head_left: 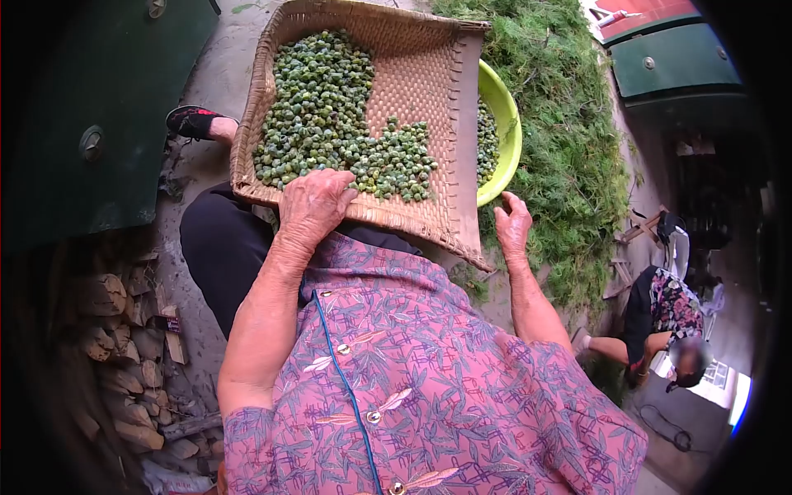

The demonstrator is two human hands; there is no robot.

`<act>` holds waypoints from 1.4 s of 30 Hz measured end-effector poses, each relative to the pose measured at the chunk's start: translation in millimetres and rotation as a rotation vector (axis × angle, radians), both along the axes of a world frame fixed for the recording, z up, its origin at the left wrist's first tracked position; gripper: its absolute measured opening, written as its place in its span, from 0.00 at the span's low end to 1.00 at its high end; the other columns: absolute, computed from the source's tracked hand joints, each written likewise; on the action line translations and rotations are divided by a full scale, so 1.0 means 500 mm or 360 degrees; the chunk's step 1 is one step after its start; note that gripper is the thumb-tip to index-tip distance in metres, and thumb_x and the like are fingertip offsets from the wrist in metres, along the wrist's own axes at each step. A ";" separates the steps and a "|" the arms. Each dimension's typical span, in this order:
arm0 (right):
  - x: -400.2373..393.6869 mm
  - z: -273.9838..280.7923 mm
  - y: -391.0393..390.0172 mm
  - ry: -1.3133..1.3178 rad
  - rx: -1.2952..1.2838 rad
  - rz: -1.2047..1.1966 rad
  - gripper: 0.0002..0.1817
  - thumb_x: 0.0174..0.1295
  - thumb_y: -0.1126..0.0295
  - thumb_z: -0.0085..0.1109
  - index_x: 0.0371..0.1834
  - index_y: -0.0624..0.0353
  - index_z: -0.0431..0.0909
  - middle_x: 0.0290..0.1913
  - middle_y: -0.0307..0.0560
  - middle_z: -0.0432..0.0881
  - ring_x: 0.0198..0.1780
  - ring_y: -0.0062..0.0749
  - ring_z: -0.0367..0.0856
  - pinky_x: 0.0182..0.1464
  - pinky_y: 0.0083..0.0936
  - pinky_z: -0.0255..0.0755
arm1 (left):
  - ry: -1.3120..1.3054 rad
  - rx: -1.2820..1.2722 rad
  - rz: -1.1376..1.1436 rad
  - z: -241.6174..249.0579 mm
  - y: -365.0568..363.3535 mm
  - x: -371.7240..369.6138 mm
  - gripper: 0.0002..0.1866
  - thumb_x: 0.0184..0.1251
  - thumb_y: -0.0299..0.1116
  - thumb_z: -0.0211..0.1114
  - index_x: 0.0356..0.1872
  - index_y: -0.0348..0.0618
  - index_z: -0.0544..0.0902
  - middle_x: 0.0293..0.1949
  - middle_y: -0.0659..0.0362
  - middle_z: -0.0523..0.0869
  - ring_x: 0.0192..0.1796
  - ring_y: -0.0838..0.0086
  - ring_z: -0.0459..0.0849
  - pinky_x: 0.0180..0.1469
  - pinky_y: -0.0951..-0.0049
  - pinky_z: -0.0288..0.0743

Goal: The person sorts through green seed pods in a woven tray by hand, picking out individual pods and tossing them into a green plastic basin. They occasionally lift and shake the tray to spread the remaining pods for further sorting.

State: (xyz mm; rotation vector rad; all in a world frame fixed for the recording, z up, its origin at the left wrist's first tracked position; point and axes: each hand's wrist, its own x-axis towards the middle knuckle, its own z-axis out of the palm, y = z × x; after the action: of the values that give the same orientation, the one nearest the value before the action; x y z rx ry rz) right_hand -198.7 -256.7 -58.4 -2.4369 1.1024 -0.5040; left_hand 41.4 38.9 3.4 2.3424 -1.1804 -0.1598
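A woven winnowing basket [417,87] lies tilted across my lap. Small round green fruits [318,107] are heaped along its left and near sides, while part of its weave shows bare. My left hand [313,202] is closed over the near rim, its curled fingers beside the fruits; the fingertips are partly hidden. Under the basket's right edge stands a yellow-green basin [510,132] holding more of the same fruits. Close to the basin's near rim is my right hand [513,221], fingers slightly bent, thumb apart, with nothing visible in it.
Cut feathery green branches [569,157] cover the ground right of the basin. Split firewood [124,355] is stacked at lower left, below a dark green panel [91,107]. A shoe [194,122] shows left of the basket. Another person [668,318] sits at far right.
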 end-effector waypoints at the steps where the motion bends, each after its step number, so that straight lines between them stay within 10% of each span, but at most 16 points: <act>1: 0.016 0.008 0.004 -0.0152 -0.0029 0.0060 0.11 0.52 0.76 0.61 0.40 0.61 0.82 0.35 0.51 0.80 0.37 0.41 0.81 0.42 0.32 0.75 | 0.0004 0.0005 -0.0006 -0.002 -0.001 0.001 0.09 0.56 0.39 0.67 0.36 0.48 0.82 0.31 0.57 0.83 0.38 0.62 0.84 0.40 0.61 0.78; 11: 0.197 0.051 0.084 0.0155 0.0524 0.0894 0.11 0.53 0.75 0.62 0.41 0.62 0.82 0.38 0.50 0.82 0.42 0.37 0.82 0.46 0.28 0.74 | -0.0075 0.0068 0.0055 -0.012 0.002 0.000 0.09 0.57 0.41 0.66 0.32 0.47 0.82 0.29 0.57 0.83 0.37 0.62 0.84 0.39 0.61 0.78; 18: 0.189 0.042 0.130 0.0294 0.0151 0.0843 0.12 0.52 0.72 0.63 0.40 0.61 0.80 0.37 0.55 0.79 0.44 0.51 0.79 0.49 0.41 0.72 | -0.0002 0.0284 0.0055 -0.001 -0.002 0.001 0.11 0.60 0.42 0.64 0.36 0.47 0.83 0.33 0.56 0.84 0.40 0.61 0.84 0.42 0.61 0.77; 25: 0.228 -0.006 0.089 -0.0101 0.0080 0.0685 0.13 0.52 0.78 0.57 0.43 0.61 0.78 0.41 0.56 0.78 0.46 0.51 0.77 0.51 0.40 0.71 | -0.0029 0.0287 0.0075 -0.007 -0.002 0.001 0.11 0.59 0.42 0.65 0.36 0.47 0.83 0.32 0.57 0.84 0.39 0.62 0.84 0.41 0.61 0.77; 42: 0.262 0.016 0.062 0.0417 0.0116 0.0941 0.15 0.49 0.77 0.59 0.43 0.57 0.79 0.42 0.53 0.75 0.49 0.51 0.76 0.54 0.40 0.70 | -0.0065 0.0295 0.0083 -0.014 -0.004 0.002 0.11 0.59 0.43 0.64 0.33 0.47 0.82 0.30 0.56 0.83 0.38 0.62 0.83 0.40 0.61 0.77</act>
State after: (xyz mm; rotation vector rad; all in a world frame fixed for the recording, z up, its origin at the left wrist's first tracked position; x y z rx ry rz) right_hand -67.7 -225.8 -50.2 -2.6424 0.4243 0.0436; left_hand 42.3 36.9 -3.8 2.5461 -1.1670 -0.2126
